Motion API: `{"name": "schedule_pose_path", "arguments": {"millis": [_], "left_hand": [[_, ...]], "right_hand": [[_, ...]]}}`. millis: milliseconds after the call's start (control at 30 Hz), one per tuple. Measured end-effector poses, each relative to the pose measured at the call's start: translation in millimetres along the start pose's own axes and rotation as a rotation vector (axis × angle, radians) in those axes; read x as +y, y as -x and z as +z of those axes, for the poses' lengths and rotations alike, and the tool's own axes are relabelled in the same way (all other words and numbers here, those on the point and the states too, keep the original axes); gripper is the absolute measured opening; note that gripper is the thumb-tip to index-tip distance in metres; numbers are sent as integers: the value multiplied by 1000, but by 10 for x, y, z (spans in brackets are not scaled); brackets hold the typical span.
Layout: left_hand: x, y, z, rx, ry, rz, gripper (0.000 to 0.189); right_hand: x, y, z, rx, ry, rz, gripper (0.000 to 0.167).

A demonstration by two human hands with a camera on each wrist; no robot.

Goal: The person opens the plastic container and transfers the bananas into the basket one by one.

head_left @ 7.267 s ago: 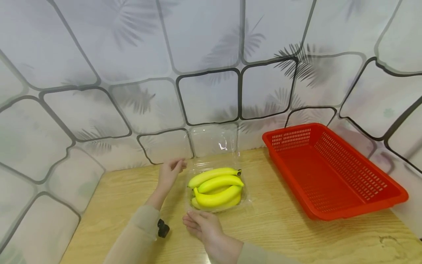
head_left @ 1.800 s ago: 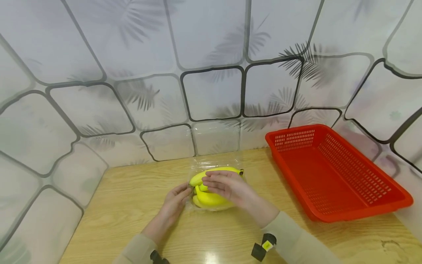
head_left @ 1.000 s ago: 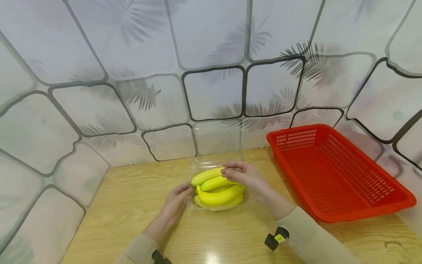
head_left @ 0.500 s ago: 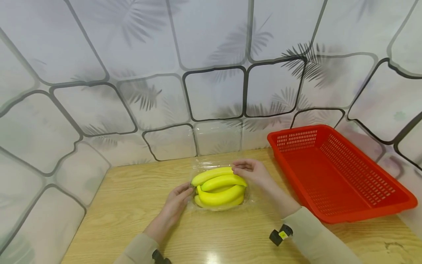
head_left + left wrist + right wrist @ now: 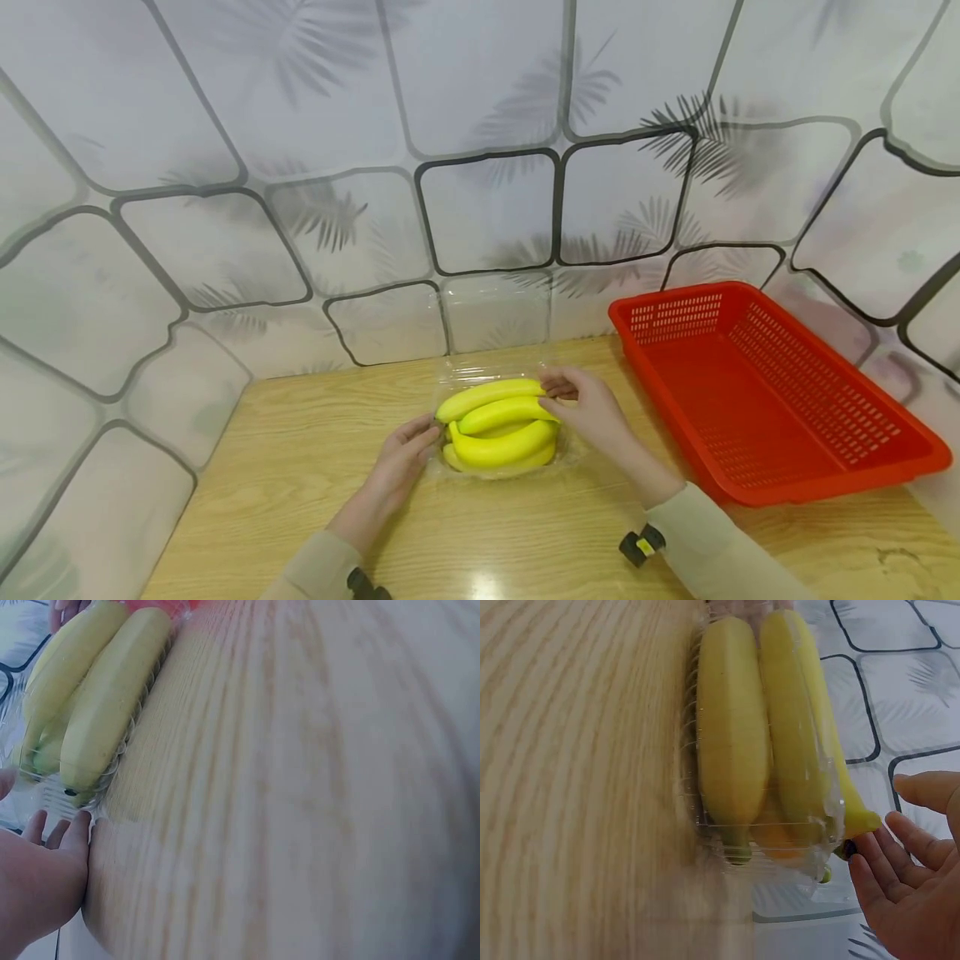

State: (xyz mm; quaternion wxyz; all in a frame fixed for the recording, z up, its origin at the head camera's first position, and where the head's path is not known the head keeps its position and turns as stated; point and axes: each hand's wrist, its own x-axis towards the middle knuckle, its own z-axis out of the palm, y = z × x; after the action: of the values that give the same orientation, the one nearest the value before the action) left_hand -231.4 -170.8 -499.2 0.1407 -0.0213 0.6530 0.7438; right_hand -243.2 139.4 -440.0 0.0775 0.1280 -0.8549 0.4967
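Observation:
Several yellow bananas (image 5: 502,446) lie in a clear plastic clamshell box (image 5: 491,375) whose lid stands raised against the wall. My left hand (image 5: 401,458) is at the left end of the box, its extended fingertips touching or very near the plastic. In the left wrist view those fingers (image 5: 76,834) point at the box's end. At the right end, my right hand (image 5: 588,408) has its fingertips by the ends of the upper bananas. Its thumb and fingers are spread apart in the right wrist view, by a banana tip (image 5: 864,821); whether they touch it I cannot tell.
A red plastic basket (image 5: 750,417) with perforated sides stands to the right on the wooden table (image 5: 300,442). A patterned wall covering (image 5: 480,217) rises directly behind the box. Dark wrist cameras (image 5: 641,546) sit on the sleeves.
My left hand came down from the box's back left to its left end and has stayed there. My right hand moved from the front, over the bananas, to their right end.

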Motion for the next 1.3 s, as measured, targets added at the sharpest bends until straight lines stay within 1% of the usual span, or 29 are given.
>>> {"name": "schedule_pose_path", "arguments": {"millis": [233, 433, 733, 1100, 1300], "left_hand": [[-8, 4, 8, 8, 1, -2, 62], [-26, 8, 5, 8, 8, -5, 60], [-32, -10, 1, 24, 7, -7, 60], [-30, -10, -14, 6, 0, -3, 62], [-24, -5, -10, 3, 3, 4, 62]], "right_hand": [[100, 33, 33, -1, -36, -18, 32], [141, 62, 72, 3, -57, -29, 35], [160, 90, 115, -14, -7, -22, 32], [169, 91, 146, -4, 29, -19, 33], [185, 108, 169, 19, 47, -25, 31]]}}
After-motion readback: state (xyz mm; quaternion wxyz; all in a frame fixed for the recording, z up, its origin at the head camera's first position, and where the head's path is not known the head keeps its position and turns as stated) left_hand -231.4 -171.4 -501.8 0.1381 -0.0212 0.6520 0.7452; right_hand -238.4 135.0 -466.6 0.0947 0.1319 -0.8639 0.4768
